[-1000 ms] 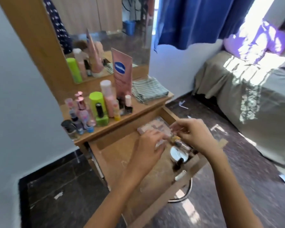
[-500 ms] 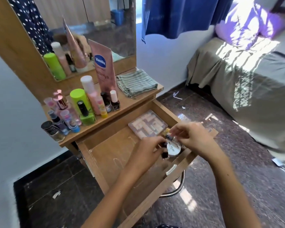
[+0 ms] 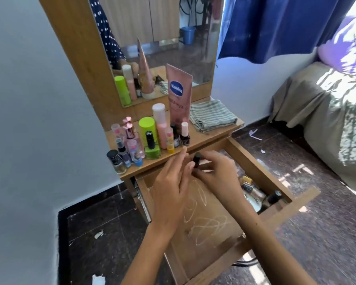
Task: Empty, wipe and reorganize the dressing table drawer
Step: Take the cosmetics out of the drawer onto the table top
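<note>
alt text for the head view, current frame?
Over an open wooden drawer, the right hand holds a small dark bottle, the left hand open beside it. Cosmetics and a folded striped cloth sit on the dressing table top.

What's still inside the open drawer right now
In the drawer, small cosmetics sit clustered at the right front corner: a black-capped bottle, a round white compact and a few small containers. The hands cover the back, so anything there is hidden.

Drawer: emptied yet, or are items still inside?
Not emptied: small bottles and a white compact lie in the open drawer's right front corner.
</note>
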Tool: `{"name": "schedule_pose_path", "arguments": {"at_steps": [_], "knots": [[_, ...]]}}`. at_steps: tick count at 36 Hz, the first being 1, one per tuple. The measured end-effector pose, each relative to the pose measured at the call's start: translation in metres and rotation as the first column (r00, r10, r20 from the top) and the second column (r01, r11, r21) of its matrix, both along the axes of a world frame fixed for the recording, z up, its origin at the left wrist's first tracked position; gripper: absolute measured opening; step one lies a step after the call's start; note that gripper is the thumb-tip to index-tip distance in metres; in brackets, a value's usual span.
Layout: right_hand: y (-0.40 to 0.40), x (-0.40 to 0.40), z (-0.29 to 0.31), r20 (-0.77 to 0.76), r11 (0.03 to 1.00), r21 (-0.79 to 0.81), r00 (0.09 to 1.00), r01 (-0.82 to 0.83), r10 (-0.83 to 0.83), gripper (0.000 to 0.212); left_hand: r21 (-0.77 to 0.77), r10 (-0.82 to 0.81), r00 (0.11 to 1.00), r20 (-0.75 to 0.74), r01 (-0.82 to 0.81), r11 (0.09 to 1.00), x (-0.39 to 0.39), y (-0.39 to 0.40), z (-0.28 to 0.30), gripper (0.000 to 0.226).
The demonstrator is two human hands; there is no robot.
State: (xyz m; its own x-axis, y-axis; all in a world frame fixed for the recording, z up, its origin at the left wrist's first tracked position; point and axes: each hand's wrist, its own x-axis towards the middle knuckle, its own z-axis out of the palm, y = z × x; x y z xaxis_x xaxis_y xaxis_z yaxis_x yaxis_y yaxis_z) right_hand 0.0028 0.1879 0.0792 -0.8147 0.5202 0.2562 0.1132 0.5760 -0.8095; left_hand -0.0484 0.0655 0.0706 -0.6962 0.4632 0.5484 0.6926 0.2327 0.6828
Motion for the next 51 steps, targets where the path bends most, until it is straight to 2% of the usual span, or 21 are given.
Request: {"name": "schedule_pose_path", "arguments": {"at_steps": [3,6,9,15,23,41,48,51], "knots": [[0.005,-0.012,0.009,-0.032,0.996,-0.044,0.997,0.073,-0.074,0.022,-0.232,0.060,0.986,-0.158,-0.096,0.968,-0.005,0.001,-0.019,0.043],[0.009,-0.023,0.010,-0.035,0.984,-0.035,0.984,0.174,-0.175,0.026,-0.457,0.051,0.962,-0.269,-0.174,0.872,-0.009,0.003,-0.036,0.053],[0.009,-0.033,0.006,-0.052,0.967,-0.031,0.966,0.252,-0.254,0.029,-0.551,0.034,0.948,-0.316,-0.212,0.807,-0.009,0.003,-0.044,0.059],[-0.002,-0.046,-0.003,-0.156,0.953,-0.088,0.940,0.291,-0.302,0.031,-0.599,0.071,0.939,-0.337,-0.272,0.753,-0.009,0.004,-0.048,0.065],[-0.012,-0.057,-0.011,-0.185,0.947,-0.107,0.929,0.304,-0.320,0.031,-0.648,0.054,0.936,-0.349,-0.283,0.707,-0.011,0.003,-0.050,0.067],[-0.013,-0.057,-0.012,-0.187,0.963,-0.082,0.945,0.256,-0.267,0.008,-0.635,0.065,0.942,-0.328,-0.271,0.724,-0.014,0.004,-0.050,0.067],[-0.004,-0.042,-0.009,-0.121,0.988,-0.025,0.980,0.155,-0.157,0.016,-0.629,0.060,0.959,-0.278,-0.229,0.743,-0.015,0.002,-0.049,0.067],[0.009,-0.023,-0.001,0.007,0.994,0.096,0.999,0.049,-0.049,0.015,-0.608,0.066,0.951,-0.301,-0.245,0.756,-0.013,0.001,-0.043,0.066]]}}
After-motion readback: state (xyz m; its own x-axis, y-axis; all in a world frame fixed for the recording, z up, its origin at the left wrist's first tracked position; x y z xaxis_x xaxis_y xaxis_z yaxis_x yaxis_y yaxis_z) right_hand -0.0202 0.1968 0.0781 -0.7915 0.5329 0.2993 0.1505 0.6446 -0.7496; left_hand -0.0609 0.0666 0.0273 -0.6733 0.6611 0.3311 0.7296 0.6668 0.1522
